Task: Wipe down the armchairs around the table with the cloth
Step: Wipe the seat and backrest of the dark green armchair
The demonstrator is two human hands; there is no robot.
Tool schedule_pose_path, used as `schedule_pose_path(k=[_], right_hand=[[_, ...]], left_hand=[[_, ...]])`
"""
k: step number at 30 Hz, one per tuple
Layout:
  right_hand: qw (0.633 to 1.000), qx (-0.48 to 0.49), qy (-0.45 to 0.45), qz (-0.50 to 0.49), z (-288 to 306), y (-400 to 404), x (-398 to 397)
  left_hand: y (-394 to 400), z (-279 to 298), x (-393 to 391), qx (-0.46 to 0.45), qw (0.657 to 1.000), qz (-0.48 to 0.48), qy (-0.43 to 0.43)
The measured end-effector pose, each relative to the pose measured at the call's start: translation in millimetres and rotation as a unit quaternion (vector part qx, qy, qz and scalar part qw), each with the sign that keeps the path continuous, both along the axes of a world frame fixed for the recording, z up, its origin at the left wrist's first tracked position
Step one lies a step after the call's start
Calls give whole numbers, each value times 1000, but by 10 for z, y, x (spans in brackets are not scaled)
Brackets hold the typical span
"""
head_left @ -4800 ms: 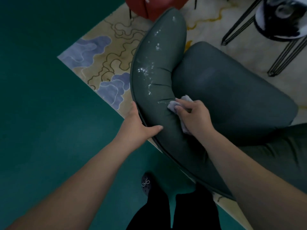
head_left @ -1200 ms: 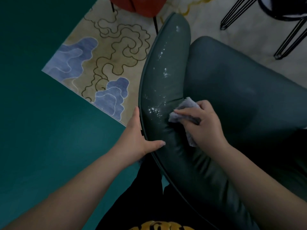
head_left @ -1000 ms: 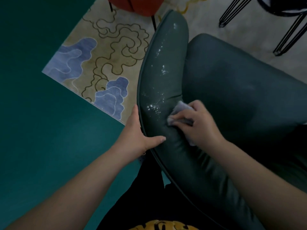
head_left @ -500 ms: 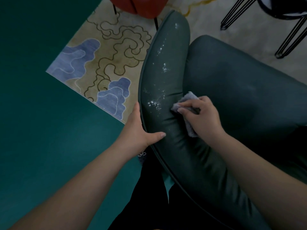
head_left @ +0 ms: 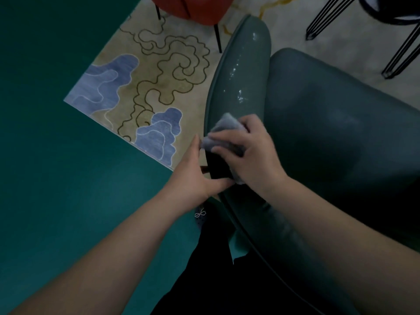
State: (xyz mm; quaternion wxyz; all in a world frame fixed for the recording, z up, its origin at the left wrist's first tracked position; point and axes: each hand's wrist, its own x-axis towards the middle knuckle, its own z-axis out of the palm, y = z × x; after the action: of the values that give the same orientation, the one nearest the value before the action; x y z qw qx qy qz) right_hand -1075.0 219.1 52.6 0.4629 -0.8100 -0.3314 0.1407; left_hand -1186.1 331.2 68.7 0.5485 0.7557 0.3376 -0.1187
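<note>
Now the wipe reaches the armrest's outer edge

Right hand (head_left: 251,151) pinches the crumpled grey cloth (head_left: 223,133) in its fingers and has slid it leftward from the inner side of the dark green leather armchair's (head_left: 336,137) padded armrest (head_left: 241,83) to its outer rim, just beside the left hand (head_left: 200,176), whose fingers clasp that edge to brace it; wet droplets glisten further up the armrest, so that stretch likely needs wiping next, and a red chair (head_left: 193,6) on the patterned rug (head_left: 154,87) looks untouched
</note>
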Motion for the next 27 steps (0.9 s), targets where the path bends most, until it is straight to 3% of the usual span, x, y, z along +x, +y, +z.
schedule_pose_path(k=[1,6,11,16,20,23,27], right_hand=[[1000,-10,-10,13,-21,27,-12],[975,-54,80,-199,-106,147,393],[998,-58,-8,-39,-36,289,247],[970,-92,74,-211,-129,153,664],[994,-76,55,-52,53,112,367],[991,-104,-38,73,49,104,173],[985,-130,-93,65,-76,262,375]], left_hand=[[28,2,20,0,1000,-4,5],[188,-10,119,-24,999,-31,2],[302,-60,233,-12,998,-61,-19],[372,-146,273,-73,995,-71,-2],[448,-185,230,-116,990,-75,-9],[482,-177,162,-136,987,-80,-6],[461,-172,126,-145,987,-74,-5]])
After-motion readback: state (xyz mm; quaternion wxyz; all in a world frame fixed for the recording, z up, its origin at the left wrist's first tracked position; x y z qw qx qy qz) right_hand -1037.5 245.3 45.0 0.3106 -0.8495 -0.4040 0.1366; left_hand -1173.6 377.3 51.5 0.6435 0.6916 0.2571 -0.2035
